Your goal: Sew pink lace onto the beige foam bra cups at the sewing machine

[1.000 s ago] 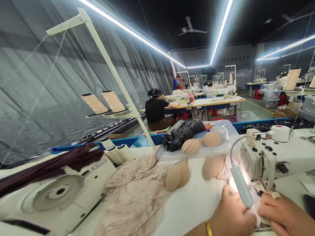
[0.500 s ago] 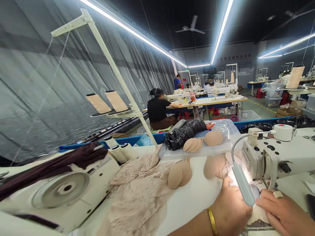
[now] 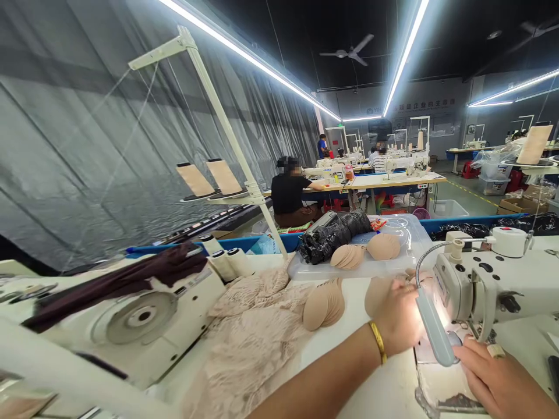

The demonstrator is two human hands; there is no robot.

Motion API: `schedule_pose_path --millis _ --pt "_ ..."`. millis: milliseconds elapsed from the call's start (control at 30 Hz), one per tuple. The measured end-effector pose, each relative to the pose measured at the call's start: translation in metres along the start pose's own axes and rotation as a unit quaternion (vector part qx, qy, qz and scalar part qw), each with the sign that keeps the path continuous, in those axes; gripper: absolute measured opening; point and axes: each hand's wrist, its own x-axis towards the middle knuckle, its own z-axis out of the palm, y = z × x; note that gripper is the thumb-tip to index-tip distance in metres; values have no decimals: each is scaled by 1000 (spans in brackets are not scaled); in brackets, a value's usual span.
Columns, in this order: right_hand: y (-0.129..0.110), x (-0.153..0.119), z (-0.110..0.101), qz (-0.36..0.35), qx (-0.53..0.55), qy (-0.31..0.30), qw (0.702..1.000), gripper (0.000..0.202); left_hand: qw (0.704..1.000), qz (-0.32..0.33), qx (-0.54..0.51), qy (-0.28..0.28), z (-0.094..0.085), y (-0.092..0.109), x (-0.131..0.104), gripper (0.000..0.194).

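My left hand (image 3: 398,317), with a gold bangle at the wrist, reaches over beige cups (image 3: 376,295) beside the sewing machine (image 3: 502,279). Its fingers are bent down over the pieces, and their tips are hidden. Near the needle area my right hand (image 3: 493,366) lies beside the grey lamp head (image 3: 437,334), which partly covers the work spot. Whether its fingers hold anything is not clear. To the left, a fanned stack of beige cups (image 3: 324,305) rests by beige lace fabric (image 3: 248,326).
A clear plastic lid (image 3: 410,238) bears more cups and a black plastic bundle (image 3: 334,235). On the left stand a thread stand (image 3: 222,116) and a second machine (image 3: 144,320) with dark cloth. A person in black (image 3: 288,195) sits further back.
My left hand has moved away from the needle area, forward and left to the cups. My right hand remains near the lamp. The camera view has shifted slightly left.
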Motion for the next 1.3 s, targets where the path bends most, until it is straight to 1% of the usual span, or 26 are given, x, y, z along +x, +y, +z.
schedule_pose_path --millis 67,133,167,233,300,367,433,467,500,533,567,600,633,667,700,733,767,800,833,867,900,967,1067,1133,1200,1300 --pt "-1 0 0 3 4 5 1000 24 996 -78 -19 30 -3 -8 17 23" --pt "-1 1 1 6 7 8 1000 23 991 -127 -36 31 1 -17 36 37" --pt "-2 1 1 9 7 9 1000 24 988 -144 -48 23 5 -22 44 38" --pt "-3 2 1 12 5 9 1000 23 982 -176 -71 13 14 -34 58 33" --pt "-3 3 1 12 4 5 1000 24 973 -213 -83 36 17 -48 66 33" --pt "-3 3 1 10 6 0 1000 27 961 -247 -81 91 5 -60 66 28" --pt "-3 3 1 12 17 -2 1000 28 948 -268 -68 157 -21 -66 55 17" --pt "-4 4 0 14 24 -2 1000 28 943 -268 -59 186 -35 -64 45 20" --pt "-4 4 -1 16 31 -2 999 29 942 -257 -50 210 -48 -59 33 23" --pt "-4 5 -2 19 37 -3 999 30 945 -236 -46 223 -58 -51 19 21" --pt "-5 6 -2 22 39 -3 999 30 952 -205 -46 221 -63 -40 2 18" --pt "-5 6 -3 23 40 -5 999 30 962 -169 -50 208 -62 -27 -15 15" --pt "-6 7 -4 25 39 -7 999 29 976 -115 -56 175 -55 -13 -33 14" --pt "-7 7 -5 27 37 -10 999 29 993 -28 -45 106 -42 1 -49 15" --pt "-8 8 -5 29 36 -15 999 28 998 38 -26 46 -26 14 -64 8" --pt "-9 8 -5 30 33 -22 999 28 996 90 1 9 -8 25 -76 12" --pt "-10 8 -6 29 29 -31 999 28 992 118 39 9 9 34 -84 17" --pt "-10 7 -5 26 25 -40 999 29 990 120 69 13 24 41 -89 19" --pt "-10 7 -5 21 22 -49 998 30 989 120 82 12 34 46 -89 20" --pt "-10 6 -5 17 20 -54 998 30 990 108 92 13 41 49 -87 20" --pt "-10 6 -5 12 21 -56 998 30 991 96 92 8 44 51 -82 21" --pt "-9 5 -5 -2 31 -53 998 30 993 92 76 1 39 52 -68 27" --pt "-8 6 -8 -18 47 -50 997 36 993 107 41 13 26 53 -51 31" --pt "-9 8 -10 -19 56 -52 997 37 994 105 14 12 22 55 -45 30" --pt "-8 8 -11 -14 60 -50 997 33 995 102 -7 9 21 56 -42 27" --pt "-5 6 -9 -4 55 -55 997 27 993 107 -27 39 23 57 -40 24"
